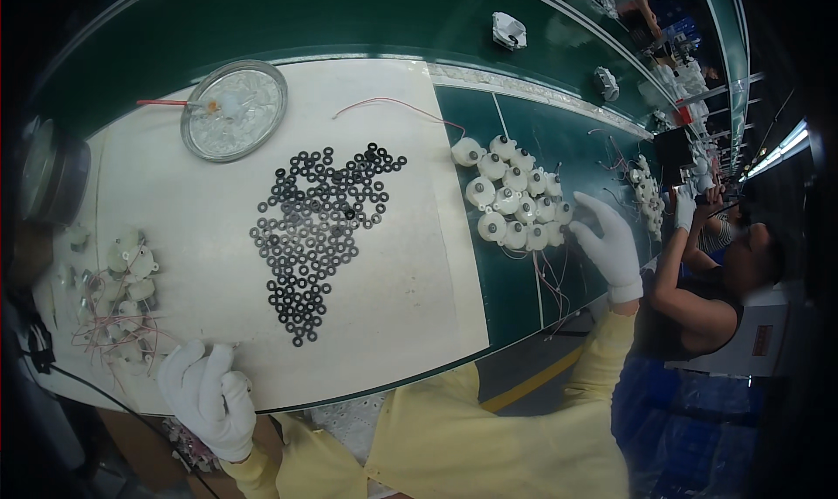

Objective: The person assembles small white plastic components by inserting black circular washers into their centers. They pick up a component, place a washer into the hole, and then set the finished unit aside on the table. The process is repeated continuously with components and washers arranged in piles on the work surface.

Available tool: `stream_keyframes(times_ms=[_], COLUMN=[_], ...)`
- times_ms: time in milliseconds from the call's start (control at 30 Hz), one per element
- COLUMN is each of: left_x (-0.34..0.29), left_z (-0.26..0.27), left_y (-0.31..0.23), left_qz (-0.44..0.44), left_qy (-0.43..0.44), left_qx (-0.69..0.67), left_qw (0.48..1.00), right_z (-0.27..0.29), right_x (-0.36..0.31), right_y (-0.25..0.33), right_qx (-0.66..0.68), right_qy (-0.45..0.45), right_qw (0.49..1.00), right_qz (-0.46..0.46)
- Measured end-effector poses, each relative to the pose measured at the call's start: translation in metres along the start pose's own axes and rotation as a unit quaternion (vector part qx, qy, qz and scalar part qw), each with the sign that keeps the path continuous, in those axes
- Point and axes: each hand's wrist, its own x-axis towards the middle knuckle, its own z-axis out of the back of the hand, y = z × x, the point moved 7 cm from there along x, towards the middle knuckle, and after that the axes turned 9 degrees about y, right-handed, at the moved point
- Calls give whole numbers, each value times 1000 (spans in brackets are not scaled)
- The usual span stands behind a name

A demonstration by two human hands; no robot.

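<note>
Near left: my left hand (208, 399) curled; cannot tell if its grip carries anything. Farther, on the tabletop (410, 298), right side: my right hand (604, 244), grip spread, unladen, beside white round units (520, 195). Judgement: pinch bodies, spare wires (553, 288).

Right gloved hand (609, 250) is being held beside clustered round white parts (505, 201), thumb parted from fingers. Left gloved hand (209, 401) is being held half-curled near wired white parts (140, 265). Black rings (307, 246) are being supported by pale mat (406, 263).

Right fingers (601, 209) parted (left fingers (215, 371) loosely curled)
</note>
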Motion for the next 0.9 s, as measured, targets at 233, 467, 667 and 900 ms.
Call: stream_keyframes(times_ms=[233, 467, 667, 900], left_x=[2, -4, 0, 29], left_z=[0, 16, 27, 32], left_y=[-5, -2, -33, -71], left_qz=[-4, 38, -59, -85], left_qy=[-10, -123, -155, -164], left_qx=[-1, -61, -257, -273], left_qw=[1000, 990, 952, 944], right_z=[0, 5, -110, -113], right_x=[5, -74, -74, -91], right_y=[1, 94, 302, 315], right_qx=[42, 186, 117, 198], right_qy=[-47, -272, -32, -182], right_qw=[998, 943, 829, 810], right_qz=[11, 42, 545, 521])
